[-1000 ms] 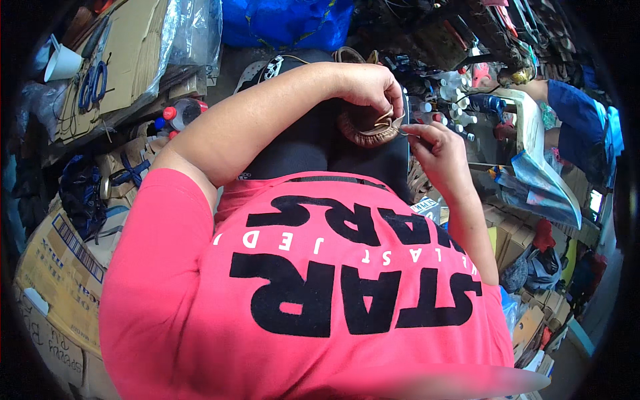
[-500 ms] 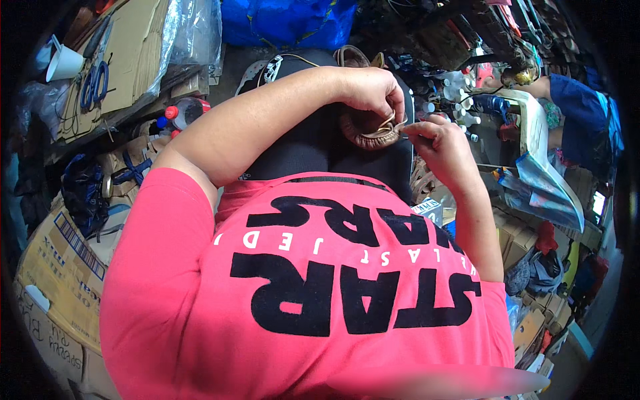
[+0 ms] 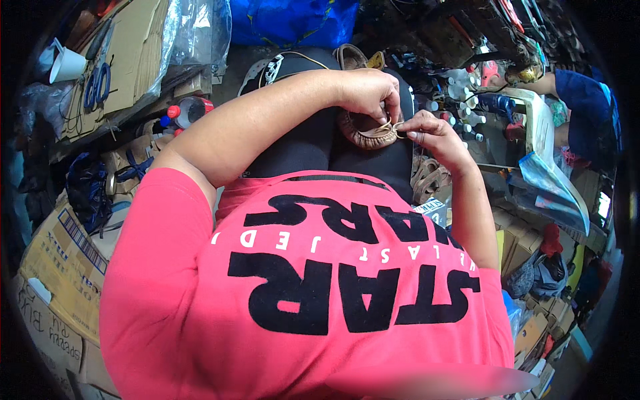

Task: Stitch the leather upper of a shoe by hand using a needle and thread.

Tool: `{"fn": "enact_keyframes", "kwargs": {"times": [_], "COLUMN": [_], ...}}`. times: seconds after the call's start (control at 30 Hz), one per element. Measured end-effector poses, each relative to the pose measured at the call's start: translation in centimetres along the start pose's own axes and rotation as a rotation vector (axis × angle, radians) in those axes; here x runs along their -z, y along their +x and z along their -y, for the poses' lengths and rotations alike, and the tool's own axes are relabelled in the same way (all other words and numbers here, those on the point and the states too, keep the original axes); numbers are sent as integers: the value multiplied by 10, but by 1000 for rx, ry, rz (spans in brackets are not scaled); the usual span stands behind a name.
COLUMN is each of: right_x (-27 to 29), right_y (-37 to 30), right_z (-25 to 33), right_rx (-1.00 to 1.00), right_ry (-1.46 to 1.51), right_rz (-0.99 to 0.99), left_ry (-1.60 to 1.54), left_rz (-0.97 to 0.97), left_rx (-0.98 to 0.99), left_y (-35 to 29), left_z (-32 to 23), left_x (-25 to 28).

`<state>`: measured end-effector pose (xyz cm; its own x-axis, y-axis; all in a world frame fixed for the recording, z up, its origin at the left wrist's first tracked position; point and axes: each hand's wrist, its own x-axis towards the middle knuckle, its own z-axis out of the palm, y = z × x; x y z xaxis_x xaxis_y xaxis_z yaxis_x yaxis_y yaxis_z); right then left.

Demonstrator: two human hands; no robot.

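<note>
A brown moccasin-style shoe [image 3: 369, 141] with a gathered, stitched toe rests on my lap, toe toward me. My left hand [image 3: 372, 95] reaches over its middle, thumb and fingertips pinched on a thin tan lace [image 3: 393, 125] at the shoe's opening. From the right side, my right hand [image 3: 437, 135] pinches the same lace between thumb and forefinger, just beside the toe. The lace makes a small loop between the two hands. Beyond my left hand a brown shoe heel part [image 3: 349, 56] shows; my hand hides how it joins the toe.
A blue bag [image 3: 293, 23] lies ahead. On the left are cardboard sheets [image 3: 127, 60], blue-handled scissors [image 3: 98, 85] and a plastic bottle [image 3: 190, 112]. Several small bottles [image 3: 460, 90] stand at right, near another person's blue clothing [image 3: 587, 110]. Cardboard boxes [image 3: 60, 273] sit lower left.
My right hand has shifted slightly, and the lace loop between the hands looks more open. The view has moved a little; both hands keep their pinch.
</note>
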<state>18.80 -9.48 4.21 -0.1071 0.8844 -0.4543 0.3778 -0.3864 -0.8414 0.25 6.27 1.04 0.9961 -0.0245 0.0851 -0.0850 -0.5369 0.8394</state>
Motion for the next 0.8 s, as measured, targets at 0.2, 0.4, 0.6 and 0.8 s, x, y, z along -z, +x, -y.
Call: {"fn": "enact_keyframes", "kwargs": {"times": [0.2, 0.4, 0.6, 0.8], "right_x": [-19, -25, -33, -34], "right_y": [-4, -18, -9, -20], "right_z": [-6, 3, 21, 24], "right_rx": [41, 84, 169, 146], "right_ry": [101, -31, -292, -317], "right_rz": [-123, -226, -292, -295], "left_ry": [-54, -67, -29, 286], "left_rz": [-5, -37, 31, -311], "left_rx": [73, 45, 123, 243], "left_y": [-1, -1, 5, -30], "left_z": [0, -1, -3, -6], "left_x": [-1, -1, -3, 50]}}
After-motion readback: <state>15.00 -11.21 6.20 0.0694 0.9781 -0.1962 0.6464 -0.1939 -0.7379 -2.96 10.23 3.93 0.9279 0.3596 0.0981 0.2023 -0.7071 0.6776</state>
